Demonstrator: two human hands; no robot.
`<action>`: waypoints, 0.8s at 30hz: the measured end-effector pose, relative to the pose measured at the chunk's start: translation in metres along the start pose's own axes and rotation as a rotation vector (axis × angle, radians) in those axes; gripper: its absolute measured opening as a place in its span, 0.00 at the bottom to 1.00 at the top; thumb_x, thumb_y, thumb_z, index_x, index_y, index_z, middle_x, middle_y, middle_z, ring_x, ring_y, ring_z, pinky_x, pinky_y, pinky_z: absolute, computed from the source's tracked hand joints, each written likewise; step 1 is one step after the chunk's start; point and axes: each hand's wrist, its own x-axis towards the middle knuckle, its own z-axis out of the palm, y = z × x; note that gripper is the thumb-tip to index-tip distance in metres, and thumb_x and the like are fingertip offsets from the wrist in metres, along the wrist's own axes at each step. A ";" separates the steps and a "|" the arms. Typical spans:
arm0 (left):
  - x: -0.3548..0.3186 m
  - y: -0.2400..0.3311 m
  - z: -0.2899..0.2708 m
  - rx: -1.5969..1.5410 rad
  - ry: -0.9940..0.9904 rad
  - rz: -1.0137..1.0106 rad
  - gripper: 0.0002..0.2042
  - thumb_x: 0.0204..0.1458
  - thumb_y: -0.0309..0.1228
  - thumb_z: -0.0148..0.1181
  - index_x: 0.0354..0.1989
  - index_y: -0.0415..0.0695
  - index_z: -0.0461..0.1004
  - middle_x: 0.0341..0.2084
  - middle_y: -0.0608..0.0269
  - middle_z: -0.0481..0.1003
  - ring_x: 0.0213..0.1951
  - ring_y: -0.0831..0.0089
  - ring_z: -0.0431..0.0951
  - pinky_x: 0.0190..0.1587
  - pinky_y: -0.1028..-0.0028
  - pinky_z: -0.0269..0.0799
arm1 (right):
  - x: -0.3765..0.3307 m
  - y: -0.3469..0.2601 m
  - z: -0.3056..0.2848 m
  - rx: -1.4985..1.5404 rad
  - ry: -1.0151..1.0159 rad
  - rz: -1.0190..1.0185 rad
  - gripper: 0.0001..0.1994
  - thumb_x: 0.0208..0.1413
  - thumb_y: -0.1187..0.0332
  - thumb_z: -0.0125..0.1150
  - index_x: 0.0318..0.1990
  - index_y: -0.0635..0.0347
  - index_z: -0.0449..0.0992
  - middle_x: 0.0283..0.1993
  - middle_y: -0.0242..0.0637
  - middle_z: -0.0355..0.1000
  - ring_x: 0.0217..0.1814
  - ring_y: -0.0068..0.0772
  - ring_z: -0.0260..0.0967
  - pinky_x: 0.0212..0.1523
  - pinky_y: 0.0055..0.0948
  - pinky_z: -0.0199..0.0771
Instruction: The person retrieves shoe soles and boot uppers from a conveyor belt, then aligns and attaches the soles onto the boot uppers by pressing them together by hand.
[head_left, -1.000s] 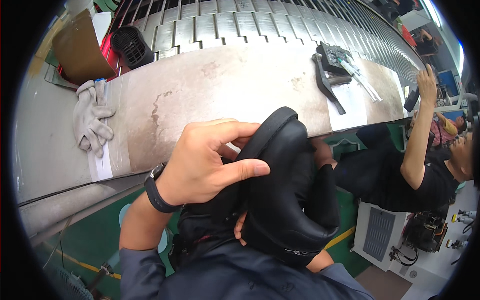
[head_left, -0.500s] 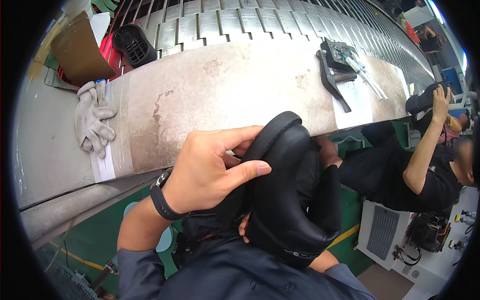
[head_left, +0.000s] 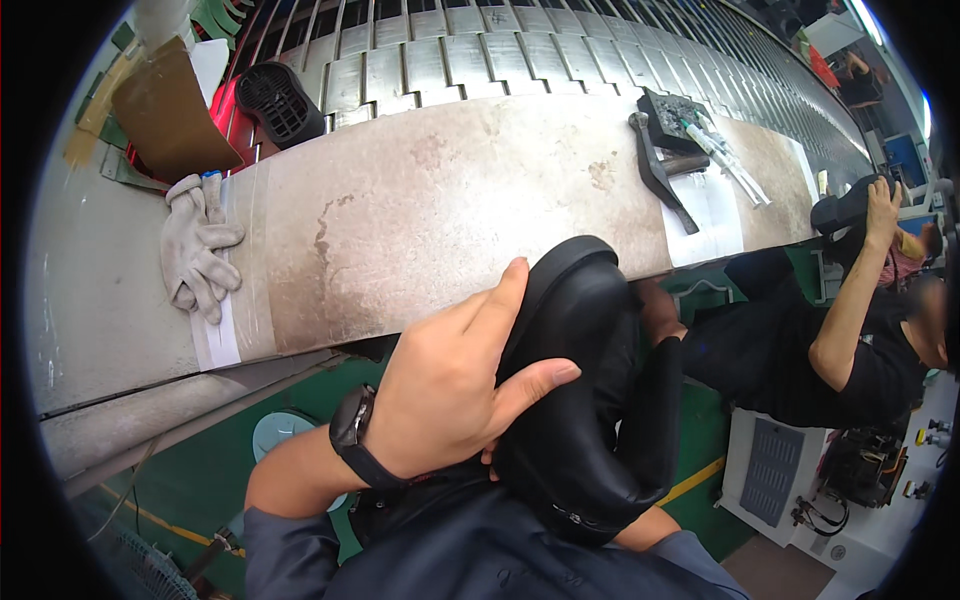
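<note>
A black leather boot with a thick black sole is held close to my body, its toe up toward the bench edge and a zip near its lower end. My left hand, with a dark watch on the wrist, grips the sole edge with its fingers and lays its thumb on the upper. Most of my right hand is hidden behind the boot. Only bits of its fingers show at the boot's left edge, wrapped round it from below, and its forearm emerges at lower right.
On the bench lie grey gloves, a hammer, a black tray and a syringe. Beyond runs a slatted metal conveyor with a black sole piece. A co-worker sits at right, near a white machine.
My left hand has shifted down and right along the boot, its fingers straighter against the sole and its thumb farther over the upper. The boot has moved slightly down and right.
</note>
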 end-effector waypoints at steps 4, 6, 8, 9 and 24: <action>0.026 -0.018 0.013 -0.639 -0.057 -0.154 0.34 0.68 0.48 0.64 0.72 0.33 0.69 0.58 0.40 0.79 0.57 0.51 0.82 0.59 0.66 0.76 | -0.001 0.046 -0.028 0.384 -0.406 -0.191 0.25 0.79 0.55 0.48 0.60 0.76 0.74 0.54 0.60 0.77 0.53 0.60 0.79 0.51 0.49 0.83; 0.034 -0.040 0.032 -1.146 -0.028 -0.240 0.36 0.73 0.54 0.52 0.78 0.37 0.60 0.72 0.46 0.69 0.70 0.58 0.72 0.72 0.68 0.64 | 0.002 0.029 -0.009 0.510 -0.492 -0.146 0.25 0.76 0.52 0.51 0.55 0.74 0.74 0.48 0.58 0.77 0.48 0.56 0.78 0.45 0.45 0.81; 0.042 -0.047 0.044 -1.482 -0.092 -0.205 0.37 0.78 0.53 0.40 0.83 0.38 0.47 0.79 0.50 0.58 0.76 0.66 0.63 0.77 0.69 0.55 | -0.002 0.018 0.002 0.636 -0.557 -0.109 0.26 0.74 0.49 0.54 0.49 0.72 0.75 0.42 0.55 0.77 0.44 0.53 0.77 0.40 0.41 0.80; 0.044 -0.040 0.049 -1.491 -0.101 -0.206 0.37 0.78 0.53 0.40 0.83 0.38 0.47 0.79 0.50 0.58 0.76 0.66 0.63 0.77 0.69 0.55 | -0.006 0.018 0.002 0.621 -0.558 -0.109 0.28 0.73 0.47 0.53 0.50 0.72 0.75 0.42 0.55 0.77 0.44 0.54 0.77 0.39 0.43 0.79; 0.037 -0.022 0.066 -1.456 -0.001 -0.392 0.25 0.79 0.38 0.43 0.77 0.34 0.62 0.67 0.55 0.73 0.64 0.74 0.74 0.70 0.74 0.67 | -0.019 0.024 0.006 0.674 -0.371 -0.003 0.29 0.74 0.44 0.49 0.46 0.69 0.75 0.43 0.55 0.76 0.44 0.56 0.76 0.39 0.47 0.78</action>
